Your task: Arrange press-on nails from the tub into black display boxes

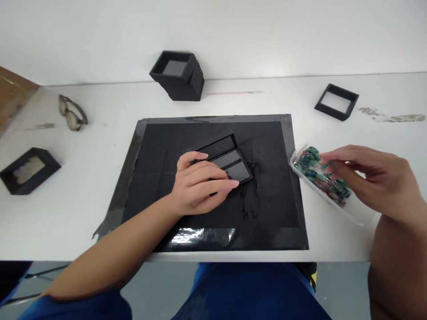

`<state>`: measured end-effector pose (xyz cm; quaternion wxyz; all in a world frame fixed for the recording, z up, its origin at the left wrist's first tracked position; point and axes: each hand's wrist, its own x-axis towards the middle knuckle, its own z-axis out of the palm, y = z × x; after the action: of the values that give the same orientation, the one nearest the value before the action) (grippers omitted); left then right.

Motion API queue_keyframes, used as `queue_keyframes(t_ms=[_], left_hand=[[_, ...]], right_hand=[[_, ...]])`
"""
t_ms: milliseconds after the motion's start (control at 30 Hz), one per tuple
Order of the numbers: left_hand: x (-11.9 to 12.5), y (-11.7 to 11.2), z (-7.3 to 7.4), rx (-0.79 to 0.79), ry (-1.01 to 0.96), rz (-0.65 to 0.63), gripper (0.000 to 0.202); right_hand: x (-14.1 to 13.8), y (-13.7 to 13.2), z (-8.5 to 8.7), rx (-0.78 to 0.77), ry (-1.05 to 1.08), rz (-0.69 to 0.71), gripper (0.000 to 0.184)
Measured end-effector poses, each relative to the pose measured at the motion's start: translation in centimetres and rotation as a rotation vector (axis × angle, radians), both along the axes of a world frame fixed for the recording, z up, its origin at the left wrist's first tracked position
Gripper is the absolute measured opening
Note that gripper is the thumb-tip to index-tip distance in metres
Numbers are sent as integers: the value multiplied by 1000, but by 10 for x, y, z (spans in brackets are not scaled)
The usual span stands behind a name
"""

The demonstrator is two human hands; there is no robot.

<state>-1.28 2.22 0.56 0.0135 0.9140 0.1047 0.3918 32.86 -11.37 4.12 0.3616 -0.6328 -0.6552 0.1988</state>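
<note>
My left hand (pixel 197 184) rests on a flat black frame with a glossy pane (pixel 224 156), fingers curled over its near edge, gripping it on the black mat (pixel 213 213). My right hand (pixel 367 178) reaches into a clear plastic tub (pixel 353 212) of green and teal pieces (pixel 312 166), its fingertips pinched together among them. What the fingertips hold, if anything, I cannot make out.
A stack of black square frames (pixel 178 74) stands at the back. A single empty black frame (pixel 336 101) lies at the back right. Another black frame (pixel 28 170) lies at the left, with glasses (pixel 71 113) beyond it. The table's front edge runs just below the mat.
</note>
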Motion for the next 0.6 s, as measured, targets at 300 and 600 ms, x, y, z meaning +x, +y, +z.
queue_keyframes(t_ms=[300, 600], left_hand=[[0, 0, 0, -7, -20, -20, 18], [-7, -13, 20, 233, 10, -222, 13]], right_hand=[[-1, -3, 5, 189, 458, 115, 20], [9, -3, 6, 249, 523, 170, 20]])
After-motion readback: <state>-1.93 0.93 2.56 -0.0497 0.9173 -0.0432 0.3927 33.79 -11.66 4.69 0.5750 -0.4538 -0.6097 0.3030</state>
